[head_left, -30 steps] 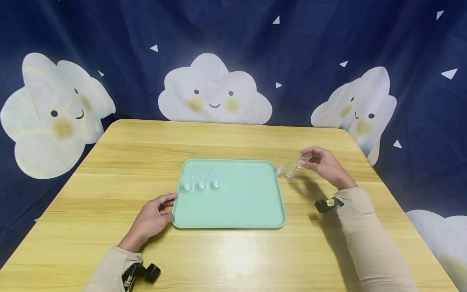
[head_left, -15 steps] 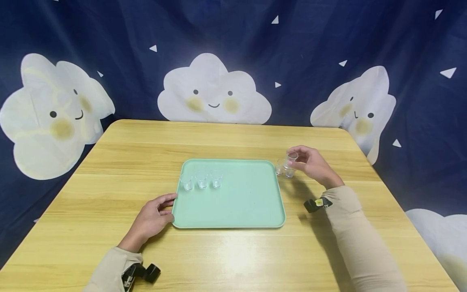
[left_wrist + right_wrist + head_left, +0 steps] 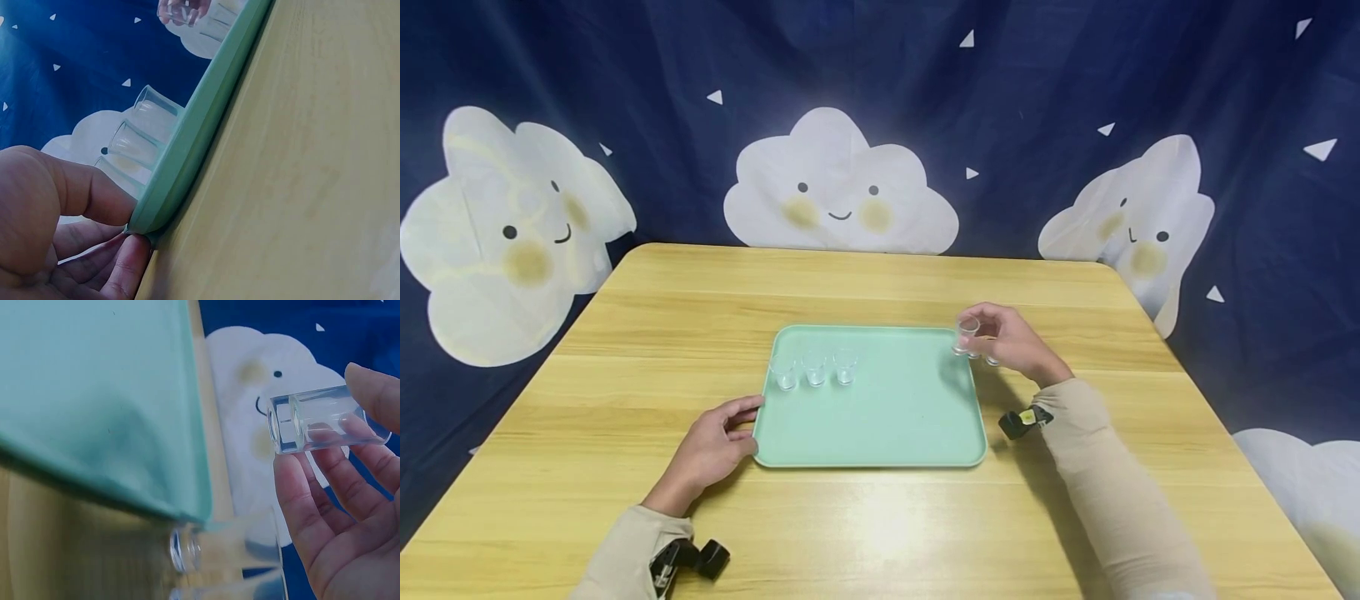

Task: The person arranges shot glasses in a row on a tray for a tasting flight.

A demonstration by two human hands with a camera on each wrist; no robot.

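Note:
A small clear shot glass [image 3: 967, 327] is pinched upright between the thumb and fingers of my right hand [image 3: 1009, 337]. It hangs just above the far right corner of the mint-green tray [image 3: 880, 429]. In the right wrist view the held glass [image 3: 328, 422] shows its thick base. My left hand [image 3: 715, 442] holds the tray's left edge near the front corner; in the left wrist view its thumb [image 3: 103, 194] lies against the rim, with other fingers lower down. A row of shot glasses [image 3: 816, 369] stands on the tray's left part.
Two more shot glasses [image 3: 228, 544] stand on the wooden table [image 3: 880, 533] beside the tray's right edge. In the head view my right hand mostly covers them. A dark blue curtain [image 3: 1000, 83] with white clouds hangs behind the table.
My right hand has moved left with its shot glass, passing over the two glasses beside the tray to the tray's far right corner. My left hand and the tray stay in place.

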